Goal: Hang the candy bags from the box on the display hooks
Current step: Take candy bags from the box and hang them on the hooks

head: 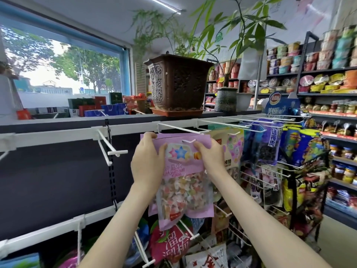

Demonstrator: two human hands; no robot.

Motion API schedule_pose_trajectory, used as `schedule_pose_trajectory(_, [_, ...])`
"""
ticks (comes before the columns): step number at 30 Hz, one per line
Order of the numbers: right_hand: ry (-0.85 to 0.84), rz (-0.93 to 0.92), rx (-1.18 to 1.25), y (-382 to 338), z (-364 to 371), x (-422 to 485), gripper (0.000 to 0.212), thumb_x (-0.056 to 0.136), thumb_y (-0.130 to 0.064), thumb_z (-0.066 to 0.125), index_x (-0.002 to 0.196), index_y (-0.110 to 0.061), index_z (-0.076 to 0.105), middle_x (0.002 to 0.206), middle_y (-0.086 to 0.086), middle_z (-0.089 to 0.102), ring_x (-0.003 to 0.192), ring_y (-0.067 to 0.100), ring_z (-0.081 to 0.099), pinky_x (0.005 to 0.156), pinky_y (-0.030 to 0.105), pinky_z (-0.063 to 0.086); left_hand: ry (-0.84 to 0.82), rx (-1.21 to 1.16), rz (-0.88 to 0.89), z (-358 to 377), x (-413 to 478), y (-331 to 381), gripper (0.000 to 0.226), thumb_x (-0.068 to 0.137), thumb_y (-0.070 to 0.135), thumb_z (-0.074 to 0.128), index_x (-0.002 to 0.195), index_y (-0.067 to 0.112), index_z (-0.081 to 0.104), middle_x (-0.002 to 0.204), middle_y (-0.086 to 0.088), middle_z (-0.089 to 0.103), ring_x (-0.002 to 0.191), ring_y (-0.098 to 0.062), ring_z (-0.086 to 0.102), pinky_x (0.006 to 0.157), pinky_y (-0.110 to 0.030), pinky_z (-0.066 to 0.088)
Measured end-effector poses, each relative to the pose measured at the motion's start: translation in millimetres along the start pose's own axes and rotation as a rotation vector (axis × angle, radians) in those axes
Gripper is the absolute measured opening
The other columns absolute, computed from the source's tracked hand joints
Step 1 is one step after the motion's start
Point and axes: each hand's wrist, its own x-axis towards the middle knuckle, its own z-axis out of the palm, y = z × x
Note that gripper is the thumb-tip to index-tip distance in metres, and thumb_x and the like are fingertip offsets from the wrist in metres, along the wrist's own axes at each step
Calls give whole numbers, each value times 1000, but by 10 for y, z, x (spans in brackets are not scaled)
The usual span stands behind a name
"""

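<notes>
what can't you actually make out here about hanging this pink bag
Head view, the only one:
Box of candy bags: outside the frame.
White wire hook: only its tip shows; the pink clear-windowed candy bag hides the rest.
Left hand and right hand: fingers behind the bag are hidden.
Bag's small print: blurred.

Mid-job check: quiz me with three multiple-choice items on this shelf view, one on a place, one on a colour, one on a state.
1. The brown planter stands:
A) on the floor
B) on the shelf top
C) in a box
2. The candy bag is mainly:
A) pink
B) blue
C) black
3. The hook left of that bag is:
A) loaded
B) snapped off
C) bare
Answers:
1 B: it stands up there, above the bag.
2 A: its header and edges are pink.
3 C: nothing hangs on it.
</notes>
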Motion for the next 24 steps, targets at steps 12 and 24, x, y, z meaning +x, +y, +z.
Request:
schedule_pose_trajectory(12, [-52,-219,-134,287,-252,-436,61,87,-25,65,140,-20,33,122,-17,48,112,-1,46,90,7,38,103,311,575,581,-750,35,46,80,9,61,124,7,47,126,-16,45,105,-31,45,88,-38,35])
schedule_pose_trajectory(24, [92,325,-435,1744,-2303,-1847,12,91,-13,59,101,-19,57,85,-10,57,78,6,56,70,11,41,-1004,-63,527,1637,-2761,557,35,97,20,44,130,12,51,123,-4,56,110,-22,56,80,-30,48])
